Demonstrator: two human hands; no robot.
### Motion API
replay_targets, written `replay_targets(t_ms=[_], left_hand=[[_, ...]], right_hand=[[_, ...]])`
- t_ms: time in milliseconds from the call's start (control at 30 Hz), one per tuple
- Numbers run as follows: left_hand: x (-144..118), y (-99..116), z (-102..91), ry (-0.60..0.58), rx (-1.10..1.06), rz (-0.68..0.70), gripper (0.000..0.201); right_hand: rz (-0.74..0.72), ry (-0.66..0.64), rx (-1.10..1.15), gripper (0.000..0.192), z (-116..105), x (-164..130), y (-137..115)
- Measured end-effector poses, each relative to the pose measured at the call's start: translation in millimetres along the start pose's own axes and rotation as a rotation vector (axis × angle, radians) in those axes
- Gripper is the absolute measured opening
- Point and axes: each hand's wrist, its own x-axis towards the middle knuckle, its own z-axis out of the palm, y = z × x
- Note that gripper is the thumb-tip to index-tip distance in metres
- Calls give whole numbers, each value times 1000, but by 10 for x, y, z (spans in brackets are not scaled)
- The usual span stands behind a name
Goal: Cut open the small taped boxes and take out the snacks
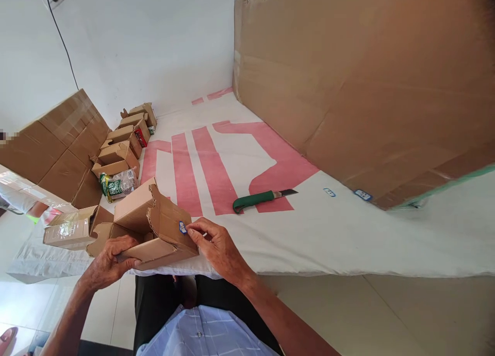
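An open cardboard box lies tilted at the front edge of the cloth-covered table. My left hand grips its near left wall, thumb outside and fingers reaching in. On the box's right side sits a small blue-edged label. My right hand pinches at that label's edge with thumb and forefinger, touching the box. A green-handled knife with its blade out rests to the right of the box. Two more blue-edged labels, one loose label and another label, lie further right.
A large cardboard sheet or carton stands on the right. Several small open boxes line up at the back left beside a big carton. A green-printed packet and another small box are at left.
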Motion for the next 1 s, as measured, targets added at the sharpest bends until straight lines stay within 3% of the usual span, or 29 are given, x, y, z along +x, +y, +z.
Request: replay_targets(t_ms=[200,500,600,1000], left_hand=[[8,8,16,-31,20,49,40],[18,-30,35,-16,55,96,36],[21,-26,38,-12,46,99,36],[21,1,38,-23,68,98,40]], right_hand=[[15,-8,-22,16,-28,-12,57],[-532,-23,-206,23,-115,74,172],[-641,4,-298,25,-113,98,195],[-736,79,-439,21,-58,124,335]])
